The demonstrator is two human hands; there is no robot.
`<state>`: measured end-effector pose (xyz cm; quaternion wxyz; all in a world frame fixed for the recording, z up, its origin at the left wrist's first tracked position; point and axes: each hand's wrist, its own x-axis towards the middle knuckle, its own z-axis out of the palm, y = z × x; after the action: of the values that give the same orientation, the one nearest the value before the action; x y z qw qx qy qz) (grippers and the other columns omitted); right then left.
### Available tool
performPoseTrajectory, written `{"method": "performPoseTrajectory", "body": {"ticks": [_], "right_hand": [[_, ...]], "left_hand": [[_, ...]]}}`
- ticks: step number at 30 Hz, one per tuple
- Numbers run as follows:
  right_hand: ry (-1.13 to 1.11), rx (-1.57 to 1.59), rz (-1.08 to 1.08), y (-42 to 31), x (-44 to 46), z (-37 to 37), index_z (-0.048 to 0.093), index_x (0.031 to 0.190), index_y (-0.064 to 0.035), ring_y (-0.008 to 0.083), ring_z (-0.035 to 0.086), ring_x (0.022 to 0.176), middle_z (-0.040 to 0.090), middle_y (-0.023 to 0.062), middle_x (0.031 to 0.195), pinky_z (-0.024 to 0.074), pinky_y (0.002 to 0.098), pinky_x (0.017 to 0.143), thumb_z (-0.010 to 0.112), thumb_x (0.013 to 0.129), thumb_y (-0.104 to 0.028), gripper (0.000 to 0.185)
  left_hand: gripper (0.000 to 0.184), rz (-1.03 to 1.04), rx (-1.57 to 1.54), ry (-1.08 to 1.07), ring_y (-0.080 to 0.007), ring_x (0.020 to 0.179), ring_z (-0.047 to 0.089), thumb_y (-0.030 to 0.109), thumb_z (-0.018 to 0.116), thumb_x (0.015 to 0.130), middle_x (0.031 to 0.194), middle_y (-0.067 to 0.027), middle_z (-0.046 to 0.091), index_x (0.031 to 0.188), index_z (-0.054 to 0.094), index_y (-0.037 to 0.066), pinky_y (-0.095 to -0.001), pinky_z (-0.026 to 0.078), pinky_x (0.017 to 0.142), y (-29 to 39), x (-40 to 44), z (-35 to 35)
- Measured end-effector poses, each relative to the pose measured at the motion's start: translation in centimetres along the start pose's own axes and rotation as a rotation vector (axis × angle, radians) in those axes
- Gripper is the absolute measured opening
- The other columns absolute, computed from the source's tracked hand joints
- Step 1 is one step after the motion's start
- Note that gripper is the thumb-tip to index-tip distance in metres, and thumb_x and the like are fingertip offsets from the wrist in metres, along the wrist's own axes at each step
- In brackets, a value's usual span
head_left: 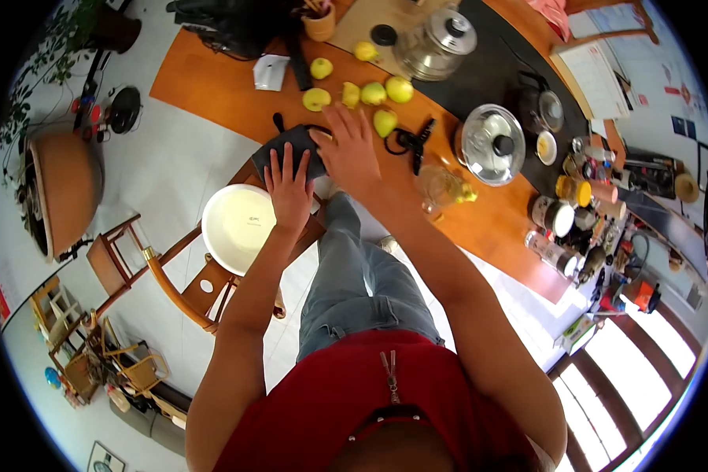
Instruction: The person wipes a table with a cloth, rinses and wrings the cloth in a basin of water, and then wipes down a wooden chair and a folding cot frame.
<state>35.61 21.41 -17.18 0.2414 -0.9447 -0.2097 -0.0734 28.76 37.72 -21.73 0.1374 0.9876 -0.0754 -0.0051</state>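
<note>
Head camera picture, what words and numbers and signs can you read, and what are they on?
None can be read clearly.
White basin: small dark print inside, too small to read.
White panel at the upper right: faint marks, too blurred to read.
Green-and-white box at the lower right: any print on it is too blurred to read.

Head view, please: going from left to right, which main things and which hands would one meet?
Large brown planter, white basin, left hand, right hand, glass-lidded pot, white-lidded jar.
</note>
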Motion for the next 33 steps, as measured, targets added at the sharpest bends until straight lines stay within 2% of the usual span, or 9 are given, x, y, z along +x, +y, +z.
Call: {"method": "performPoseTrajectory", "body": {"ticks": [11, 15, 18, 20, 22, 25, 28, 31, 33], "right_hand": [[-0.074, 0.214, 0.289, -0.5, -25.5, -7.4, 0.063, 0.119, -0.0128, 0.0342, 0.045, 0.131, 0.047, 0.0140, 0.141, 0.0353, 0.0477, 0.111, 0.065, 0.079, -0.004, 0.040], [-0.089, 0.580, 0.644, -0.9, -29.2, -10.3, 0.061, 0.123, -0.0117, 0.0319, 0.048, 0.128, 0.049, 0.0133, 0.140, 0.0385, 0.0429, 0.108, 0.064, 0.087, -0.009, 0.036], [-0.001, 1.078, 0.831, -0.9, -30.9, -11.1, 0.051, 0.136, -0.0120, 0.0277, 0.048, 0.129, 0.049, 0.0100, 0.142, 0.0388, 0.0409, 0.108, 0.056, 0.098, -0.027, 0.042], [0.088, 1.498, 0.992, -1.2, -31.9, -11.2, 0.044, 0.143, -0.0122, 0.0238, 0.049, 0.128, 0.049, 0.0077, 0.141, 0.0389, 0.0390, 0.107, 0.050, 0.101, -0.041, 0.050], [0.180, 1.959, 1.230, -1.7, -32.3, -11.9, 0.040, 0.144, -0.0122, 0.0186, 0.049, 0.126, 0.049, 0.0054, 0.138, 0.0393, 0.0359, 0.106, 0.045, 0.101, -0.051, 0.058], [0.437, 1.871, 1.234, 0.5, -33.8, -15.2, 0.039, 0.143, -0.0082, 0.0210, 0.053, 0.122, 0.054, 0.0084, 0.133, 0.0409, 0.0359, 0.105, 0.049, 0.100, -0.042, 0.056], [0.701, 1.781, 1.171, 3.5, -35.7, -17.4, 0.045, 0.139, -0.0044, 0.0205, 0.056, 0.116, 0.058, 0.0082, 0.126, 0.0422, 0.0345, 0.103, 0.052, 0.097, -0.027, 0.047], [0.618, 1.271, 0.986, 7.3, -36.2, -19.3, 0.052, 0.132, -0.0015, 0.0179, 0.056, 0.114, 0.060, 0.0073, 0.122, 0.0437, 0.0317, 0.099, 0.055, 0.096, -0.018, 0.040], [0.394, 0.530, 0.804, 11.0, -36.2, -17.9, 0.051, 0.138, -0.0108, 0.0303, 0.050, 0.125, 0.051, 0.0152, 0.139, 0.0415, 0.0381, 0.101, 0.061, 0.091, -0.020, 0.049]], "left_hand": [[0.047, 0.143, -0.136, 0.003, -0.0414, 0.134, 0.037, 0.021, 0.066, 0.088, 0.149, -0.0130, 0.042, 0.134, 0.058, 0.013, -0.0512, 0.034, 0.109, 8.9, -5.3, 2.0], [0.040, -0.186, -0.827, -0.201, -0.0382, 0.102, 0.062, 0.025, 0.056, 0.098, 0.111, -0.0226, 0.066, 0.125, 0.057, -0.004, -0.0399, 0.048, 0.091, 12.1, -7.1, -2.0], [0.041, -0.439, -1.114, -0.314, -0.0372, 0.093, 0.065, 0.026, 0.056, 0.097, 0.105, -0.0242, 0.067, 0.125, 0.056, -0.005, -0.0389, 0.050, 0.082, 16.3, -11.6, -3.7], [0.043, -0.366, -1.195, -0.419, -0.0309, 0.100, 0.064, 0.027, 0.057, 0.098, 0.110, -0.0208, 0.066, 0.128, 0.055, -0.003, -0.0356, 0.048, 0.088, 18.7, -15.0, -1.8], [0.046, 0.320, -0.783, -0.180, -0.0244, 0.104, 0.062, 0.029, 0.058, 0.097, 0.113, -0.0178, 0.065, 0.131, 0.054, -0.002, -0.0317, 0.045, 0.094, 22.4, -16.3, -0.8], [0.050, 0.489, -0.926, -0.371, -0.0220, 0.109, 0.059, 0.026, 0.062, 0.095, 0.118, -0.0166, 0.063, 0.136, 0.051, 0.000, -0.0301, 0.042, 0.100, 26.0, -14.6, -2.5], [0.044, -0.049, -1.400, -0.780, -0.0247, 0.114, 0.058, 0.021, 0.061, 0.095, 0.127, -0.0142, 0.060, 0.133, 0.052, 0.000, -0.0337, 0.040, 0.105, 26.4, -11.2, -3.6], [0.036, -0.371, -1.143, -0.352, -0.0176, 0.087, 0.063, 0.023, 0.067, 0.092, 0.106, -0.0097, 0.062, 0.118, 0.055, 0.001, -0.0285, 0.051, 0.075, 25.1, -8.3, 0.8], [0.031, -0.636, -1.116, -0.178, -0.0137, 0.072, 0.062, 0.025, 0.068, 0.092, 0.093, -0.0067, 0.060, 0.110, 0.056, 0.003, -0.0270, 0.051, 0.058, 25.9, -6.5, 0.3]]}}
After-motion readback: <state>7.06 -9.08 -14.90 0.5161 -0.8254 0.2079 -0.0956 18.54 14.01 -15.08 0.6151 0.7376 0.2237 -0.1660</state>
